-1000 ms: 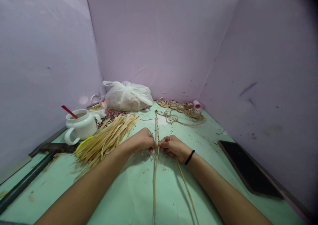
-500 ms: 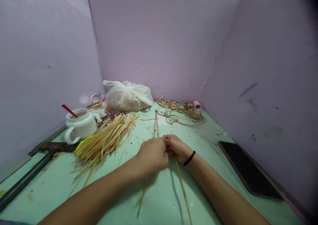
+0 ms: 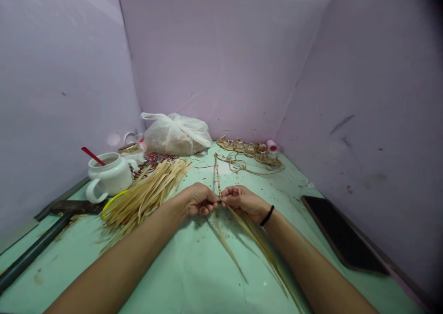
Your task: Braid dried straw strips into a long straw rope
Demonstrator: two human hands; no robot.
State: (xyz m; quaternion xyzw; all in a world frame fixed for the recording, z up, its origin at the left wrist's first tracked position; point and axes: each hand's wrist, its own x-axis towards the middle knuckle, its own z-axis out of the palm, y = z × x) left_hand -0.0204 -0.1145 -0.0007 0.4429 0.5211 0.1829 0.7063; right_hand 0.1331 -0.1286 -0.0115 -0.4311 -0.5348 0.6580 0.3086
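A thin braid of dry straw (image 3: 218, 178) runs from the far part of the table toward me. At its near end my left hand (image 3: 200, 199) pinches a straw strand from the left side. My right hand (image 3: 245, 202), with a black band at the wrist, pinches the braid's end and strands from the right. The fingertips of both hands almost meet there. Loose straw strands (image 3: 270, 251) trail from under my right hand toward the near edge, and a shorter one hangs between the hands.
Left of my hands lies a heap of straw strips (image 3: 148, 196). Beyond it stand a white cup (image 3: 116, 178) with a red stick and a tied plastic bag (image 3: 176, 134). Woven cord pieces (image 3: 256, 152) and a pink spool (image 3: 272, 147) lie at the back. A dark phone (image 3: 341, 233) rests at right.
My left hand has moved left and turned, its fingers now showing beside the braid. The loose strands are spread differently, with more of them under my right hand.
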